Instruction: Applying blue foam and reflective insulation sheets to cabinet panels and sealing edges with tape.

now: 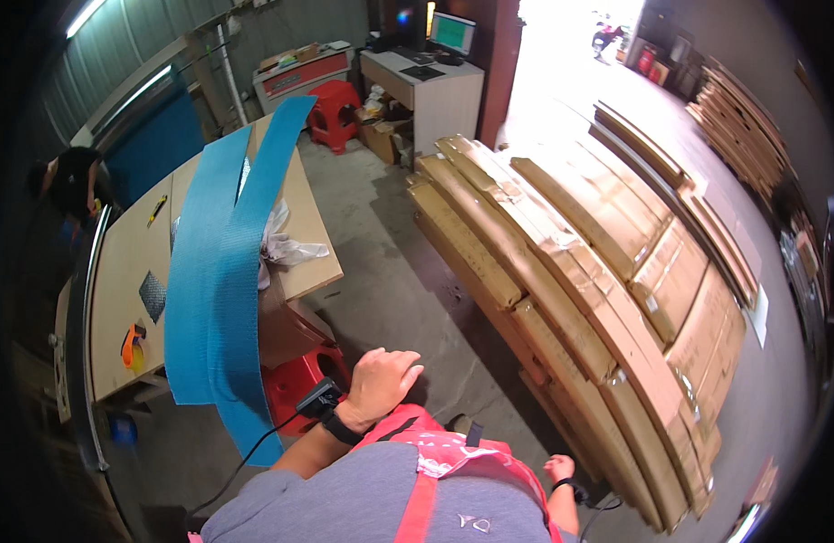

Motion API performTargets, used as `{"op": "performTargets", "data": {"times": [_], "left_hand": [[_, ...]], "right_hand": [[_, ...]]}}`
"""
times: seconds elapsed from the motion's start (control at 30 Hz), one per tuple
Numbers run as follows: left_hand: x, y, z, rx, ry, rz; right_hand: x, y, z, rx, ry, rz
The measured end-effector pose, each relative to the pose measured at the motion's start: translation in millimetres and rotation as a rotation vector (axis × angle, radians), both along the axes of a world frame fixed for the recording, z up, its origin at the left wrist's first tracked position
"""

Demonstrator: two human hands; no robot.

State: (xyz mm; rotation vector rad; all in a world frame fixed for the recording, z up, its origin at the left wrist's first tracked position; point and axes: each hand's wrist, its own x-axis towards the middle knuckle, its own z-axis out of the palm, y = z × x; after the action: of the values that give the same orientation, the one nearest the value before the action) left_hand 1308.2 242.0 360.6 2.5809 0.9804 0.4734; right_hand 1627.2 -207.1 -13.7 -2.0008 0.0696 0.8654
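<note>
In front of my body hangs my left hand (381, 385), its fingers loosely curled with nothing visible in them. A black band and a small black device (319, 398) with a cable are on that wrist. My right hand (559, 468) is low at my right side, fingers folded in and seemingly holding nothing; part of it is hard to make out. Nearest to my left hand are a red plastic stool (299, 385) and long blue ribbed sheets (213, 262). The sheets overlap on a wooden table (118, 262) and hang over its near end.
A tall stack of flat cardboard boxes (562, 299) stands at right. The table also carries a yellow cutter (157, 210), an orange-handled tool (132, 344) and a crumpled whitish wrap (290, 251). Behind are another red stool (334, 116) and a computer desk (449, 100). A person (73, 181) bends at far left.
</note>
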Motion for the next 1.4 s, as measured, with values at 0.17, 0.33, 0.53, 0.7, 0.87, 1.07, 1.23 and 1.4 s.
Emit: {"op": "performTargets", "data": {"times": [0.17,0.33,0.53,0.7,0.87,1.07,1.23,1.4], "left_hand": [[29,67,-12,-0.011,0.009,0.212],[22,172,-35,0.134,0.005,0.503],[6,301,-30,0.157,0.009,0.771],[6,396,-3,0.243,0.03,0.852],[18,486,-4,0.26,-0.048,0.816],[34,592,11,0.238,0.027,0.931],[46,702,-17,0.336,0.063,0.989],[76,820,-39,0.057,0.228,1.013]], "right_hand": [[192,108,35,-0.283,-0.316,0.306],[222,287,15,0.037,-0.247,0.433],[124,482,22,0.186,0.328,0.593],[190,558,-49,0.008,0.275,0.788],[302,640,-51,-0.072,0.435,0.602],[302,833,-24,-0.735,-0.571,1.966],[272,1109,-24,-0.373,-0.224,1.597],[211,1384,13,-0.068,-0.129,1.529]]}}
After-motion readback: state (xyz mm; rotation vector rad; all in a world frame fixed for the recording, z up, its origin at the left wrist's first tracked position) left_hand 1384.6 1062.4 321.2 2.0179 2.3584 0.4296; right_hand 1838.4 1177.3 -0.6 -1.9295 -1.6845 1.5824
